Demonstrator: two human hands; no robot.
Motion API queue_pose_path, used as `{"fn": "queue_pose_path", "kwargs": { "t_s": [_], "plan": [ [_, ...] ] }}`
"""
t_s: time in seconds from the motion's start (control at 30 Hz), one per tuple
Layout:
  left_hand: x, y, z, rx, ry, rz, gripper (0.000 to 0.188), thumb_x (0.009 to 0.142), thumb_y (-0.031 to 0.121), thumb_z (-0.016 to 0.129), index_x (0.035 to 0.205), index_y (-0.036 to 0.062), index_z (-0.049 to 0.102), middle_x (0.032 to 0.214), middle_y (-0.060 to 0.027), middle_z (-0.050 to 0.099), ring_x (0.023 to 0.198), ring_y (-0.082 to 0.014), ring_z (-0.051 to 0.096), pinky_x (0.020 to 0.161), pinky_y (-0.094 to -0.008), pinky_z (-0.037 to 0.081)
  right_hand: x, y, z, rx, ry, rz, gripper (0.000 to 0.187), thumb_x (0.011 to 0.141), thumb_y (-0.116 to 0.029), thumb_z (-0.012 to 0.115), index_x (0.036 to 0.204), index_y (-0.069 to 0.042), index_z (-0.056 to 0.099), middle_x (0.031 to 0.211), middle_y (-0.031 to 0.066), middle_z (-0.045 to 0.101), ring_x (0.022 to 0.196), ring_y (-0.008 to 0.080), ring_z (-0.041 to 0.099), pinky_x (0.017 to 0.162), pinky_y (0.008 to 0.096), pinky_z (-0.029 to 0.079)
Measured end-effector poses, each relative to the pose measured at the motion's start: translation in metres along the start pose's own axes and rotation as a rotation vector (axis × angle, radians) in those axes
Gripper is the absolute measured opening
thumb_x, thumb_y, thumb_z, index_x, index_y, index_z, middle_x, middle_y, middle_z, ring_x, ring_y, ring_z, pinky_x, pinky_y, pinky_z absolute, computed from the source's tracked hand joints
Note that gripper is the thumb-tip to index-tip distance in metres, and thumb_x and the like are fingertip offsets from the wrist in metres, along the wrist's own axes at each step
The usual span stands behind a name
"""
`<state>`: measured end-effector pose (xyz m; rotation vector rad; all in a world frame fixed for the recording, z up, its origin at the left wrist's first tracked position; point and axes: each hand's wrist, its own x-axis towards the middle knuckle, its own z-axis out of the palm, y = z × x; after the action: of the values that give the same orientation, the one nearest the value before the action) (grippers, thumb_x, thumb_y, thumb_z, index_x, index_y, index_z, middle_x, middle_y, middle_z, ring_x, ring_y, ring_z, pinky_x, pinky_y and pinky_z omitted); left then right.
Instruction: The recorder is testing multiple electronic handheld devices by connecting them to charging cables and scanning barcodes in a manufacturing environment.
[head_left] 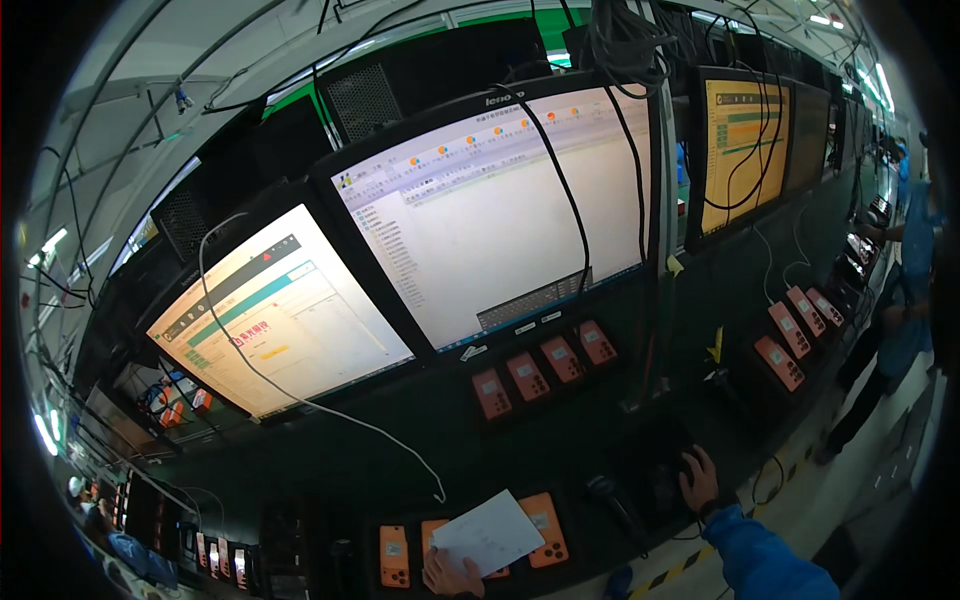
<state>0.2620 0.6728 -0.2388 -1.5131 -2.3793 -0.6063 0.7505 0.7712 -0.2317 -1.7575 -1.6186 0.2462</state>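
My left hand (450,577) holds a white sheet of paper (490,532) by its lower left edge, above a row of orange phones. The sheet hides part of the phones beneath it; an orange phone (394,556) shows to its left and another phone (545,530) to its right. My right hand (699,480), at the end of a blue sleeve, lies palm down on the dark bench with its fingers stretched and apart. Whether a dark object sits under its palm is too dim to tell. Left of that hand lies a black handheld scanner (615,503).
Two lit monitors, a large one (500,220) and a tilted one (280,320), stand behind the bench. Several phones (527,376) lie below them, more (780,362) farther right. A loose white cable (340,412) hangs across. A person in blue (905,270) stands at the far right.
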Motion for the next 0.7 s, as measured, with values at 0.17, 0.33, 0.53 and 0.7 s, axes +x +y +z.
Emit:
{"fn": "queue_pose_path", "kwargs": {
  "t_s": [0.17,0.33,0.53,0.7],
  "plan": [
    [0.016,0.019,-0.019,-0.023,-0.097,-0.014,0.054,0.081,0.037,0.054,0.124,0.005,0.045,0.131,-0.0171,0.044,0.122,-0.0357,0.04,0.102,-0.0494,0.027,0.004,0.001,0.0,-0.022,0.04,-0.004,0.043,0.072,-0.009,0.063,0.114,-0.01,0.056,0.129,0.0166,0.046,0.118,0.0377,0.044,0.1,0.0438,0.038],
    [0.028,0.032,-0.037,-0.041,-0.119,-0.072,0.051,0.076,0.036,0.051,0.112,0.0004,0.048,0.125,-0.0201,0.047,0.12,-0.0365,0.042,0.1,-0.0512,0.027,0.01,0.001,0.007,-0.052,0.056,-0.05,0.04,0.069,-0.008,0.063,0.109,-0.01,0.057,0.124,0.0169,0.049,0.115,0.0375,0.046,0.097,0.0437,0.039],
    [0.027,0.034,-0.039,-0.091,-0.135,-0.072,0.05,0.074,0.031,0.054,0.114,0.0008,0.048,0.127,-0.0199,0.046,0.121,-0.036,0.041,0.102,-0.0503,0.025,0.005,0.012,0.012,-0.031,0.078,-0.045,0.04,0.066,-0.006,0.062,0.106,-0.009,0.058,0.122,0.0167,0.05,0.111,0.0374,0.048,0.096,0.0431,0.04],
    [0.026,0.036,-0.042,-0.09,-0.142,-0.07,0.049,0.074,0.029,0.056,0.114,0.0017,0.048,0.128,-0.0201,0.046,0.122,-0.036,0.041,0.103,-0.05,0.024,0.006,0.004,0.006,-0.008,0.053,-0.016,0.039,0.065,-0.004,0.06,0.104,-0.008,0.057,0.121,0.0164,0.049,0.113,0.0381,0.047,0.097,0.0432,0.04]
  ]
}}
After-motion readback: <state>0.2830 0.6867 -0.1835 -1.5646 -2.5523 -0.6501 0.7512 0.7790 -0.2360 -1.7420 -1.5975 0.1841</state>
